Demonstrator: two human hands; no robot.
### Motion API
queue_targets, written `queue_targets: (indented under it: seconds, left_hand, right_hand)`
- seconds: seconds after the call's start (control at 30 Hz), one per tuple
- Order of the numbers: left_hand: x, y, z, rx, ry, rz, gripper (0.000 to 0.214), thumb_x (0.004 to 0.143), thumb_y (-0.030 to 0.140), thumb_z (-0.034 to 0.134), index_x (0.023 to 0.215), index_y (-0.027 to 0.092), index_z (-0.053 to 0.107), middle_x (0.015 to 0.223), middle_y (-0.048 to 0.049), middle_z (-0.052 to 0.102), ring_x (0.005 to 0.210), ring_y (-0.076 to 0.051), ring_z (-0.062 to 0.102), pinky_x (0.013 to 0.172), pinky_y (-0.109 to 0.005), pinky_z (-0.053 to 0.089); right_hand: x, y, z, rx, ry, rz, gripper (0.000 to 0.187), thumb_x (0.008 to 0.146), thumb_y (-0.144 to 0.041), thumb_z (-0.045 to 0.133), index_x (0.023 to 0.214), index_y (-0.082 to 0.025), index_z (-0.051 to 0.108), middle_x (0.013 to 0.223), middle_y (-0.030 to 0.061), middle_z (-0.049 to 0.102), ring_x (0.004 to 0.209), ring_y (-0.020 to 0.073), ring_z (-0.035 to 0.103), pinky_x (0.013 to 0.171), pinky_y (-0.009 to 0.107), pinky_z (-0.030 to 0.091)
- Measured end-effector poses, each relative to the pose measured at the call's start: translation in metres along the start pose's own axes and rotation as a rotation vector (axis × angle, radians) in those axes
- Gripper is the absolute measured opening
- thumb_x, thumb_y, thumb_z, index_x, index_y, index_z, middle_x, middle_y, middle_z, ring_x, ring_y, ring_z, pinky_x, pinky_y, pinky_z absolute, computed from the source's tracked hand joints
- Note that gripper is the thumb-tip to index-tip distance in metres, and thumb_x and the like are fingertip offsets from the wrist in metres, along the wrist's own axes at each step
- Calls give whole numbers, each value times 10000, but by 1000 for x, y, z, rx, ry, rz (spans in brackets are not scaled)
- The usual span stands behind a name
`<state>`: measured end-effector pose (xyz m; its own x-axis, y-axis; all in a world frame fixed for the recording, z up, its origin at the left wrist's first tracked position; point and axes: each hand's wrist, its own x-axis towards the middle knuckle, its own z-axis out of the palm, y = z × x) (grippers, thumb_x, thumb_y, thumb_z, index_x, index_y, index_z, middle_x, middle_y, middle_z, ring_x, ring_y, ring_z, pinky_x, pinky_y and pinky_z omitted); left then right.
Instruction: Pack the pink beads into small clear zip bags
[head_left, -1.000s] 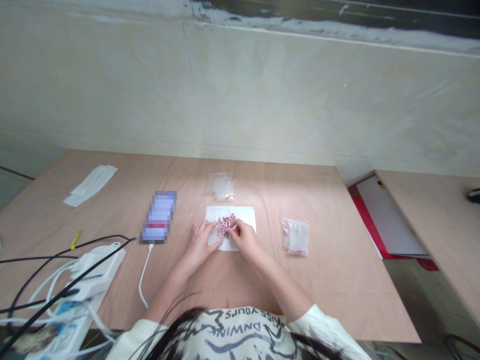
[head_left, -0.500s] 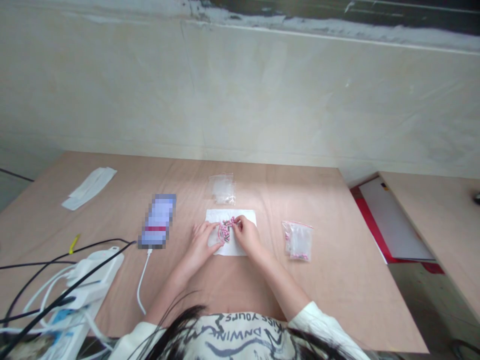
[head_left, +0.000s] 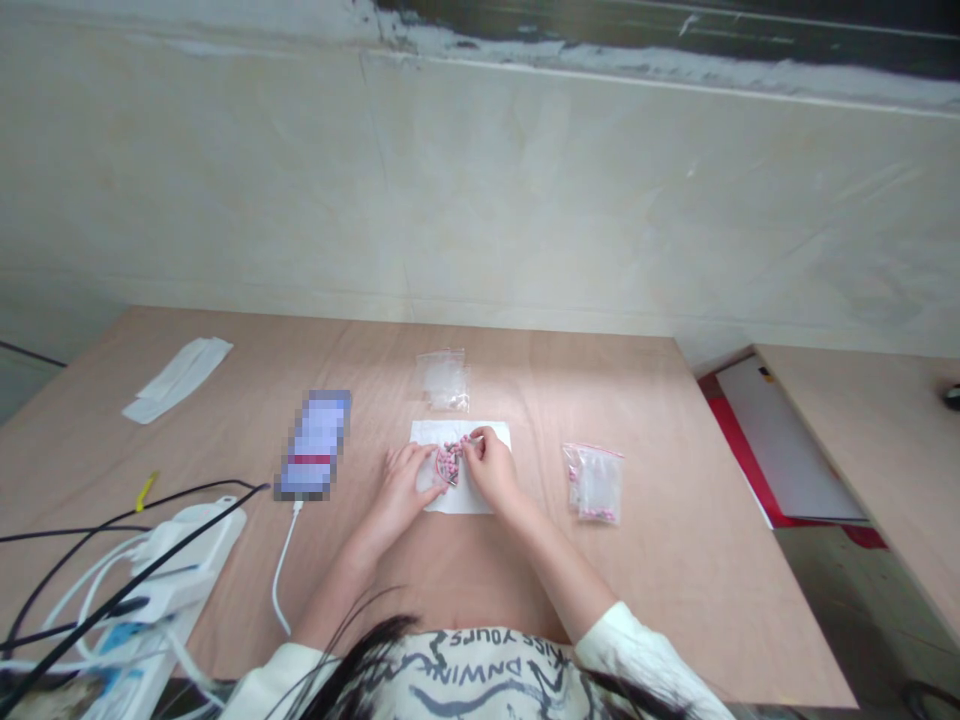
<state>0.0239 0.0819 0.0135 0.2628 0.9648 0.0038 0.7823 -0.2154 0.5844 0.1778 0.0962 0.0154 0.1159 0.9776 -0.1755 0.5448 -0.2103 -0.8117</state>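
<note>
A white paper sheet point(head_left: 495, 436) lies on the wooden table point(head_left: 645, 560) in front of me, with a small heap of pink beads point(head_left: 450, 458) on it. My left hand point(head_left: 401, 490) rests at the sheet's left edge, its fingers curled by a thin looped string at the beads. My right hand point(head_left: 491, 468) sits on the sheet just right of the heap, fingertips pinched together at the beads. What they pinch is too small to make out.
A clear bag with pink beads point(head_left: 594, 482) lies right of the sheet, another clear bag point(head_left: 444, 380) behind it. A phone point(head_left: 313, 445) on a white cable, a power strip point(head_left: 176, 560) with cables and a folded white cloth point(head_left: 178, 378) lie to the left.
My right hand has shifted slightly forward along the bead heap. My left hand has stayed at the sheet's left edge.
</note>
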Motion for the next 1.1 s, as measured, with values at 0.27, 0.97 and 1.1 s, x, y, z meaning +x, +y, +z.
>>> queue_targets:
  seconds: [0.27, 0.97, 1.1]
  left_hand:
    - [-2, 0, -1, -13, -19, -2, 450, 620, 290, 616, 1047, 223, 493, 1005, -61, 554, 1014, -255, 475, 951, -465, 216]
    - [-1, 0, -1, -6, -11, -6, 452, 624, 285, 625, 1049, 227, 482, 1005, -49, 542, 1011, -235, 475, 960, -444, 213]
    - [1, 0, 0, -24, -14, 2, 433, 621, 282, 625, 1029, 208, 501, 997, -59, 550, 1006, -243, 478, 947, -435, 237]
  right_hand:
    - [15, 9, -1, -87, -55, 1, 70, 733, -234, 487, 720, -172, 516, 565, -11, 513, 530, 116, 481, 497, 207, 299]
    - [2, 12, -4, -99, -56, -41, 78, 719, -192, 462, 762, -193, 527, 530, -36, 474, 496, 109, 445, 479, 199, 281]
    - [-7, 1, -2, 40, -112, -80, 63, 724, -227, 477, 734, -187, 524, 510, -45, 456, 479, 103, 435, 480, 195, 301]
